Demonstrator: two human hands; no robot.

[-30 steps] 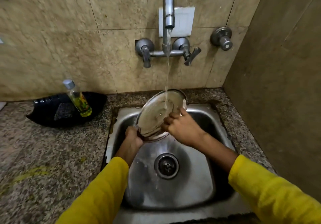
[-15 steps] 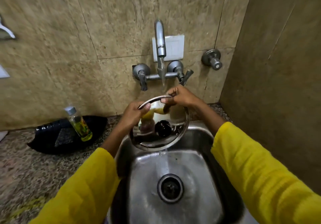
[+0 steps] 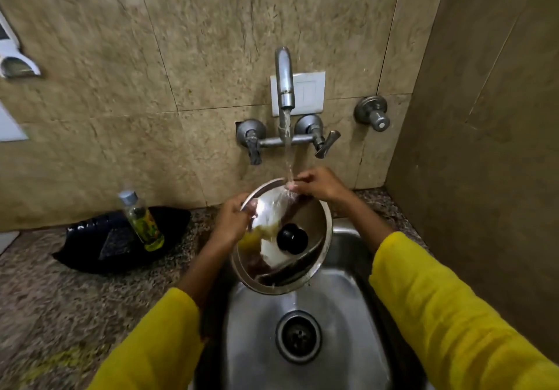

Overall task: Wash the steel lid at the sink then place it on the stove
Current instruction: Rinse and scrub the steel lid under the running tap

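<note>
Rinsing the lid (image 3: 290,223) under the tap (image 3: 284,87), over the sink (image 3: 348,314).
Left hand (image 3: 233,223) and right hand (image 3: 317,184) each grasp its rim; next likely shutting the water, then carrying it stoveward.

From my remote station the picture looks dim and warm, with no strong lamp visible. The steel lid (image 3: 290,223) gives a bright white glare near its middle, and the sink (image 3: 341,292) shows soft grey reflections. Deep shadow lies under the sleeves and along the right wall. The left part of the wall tiles and the counter (image 3: 75,299) are smeared by motion blur. The wide lens bends the tile lines near the edges.
</note>
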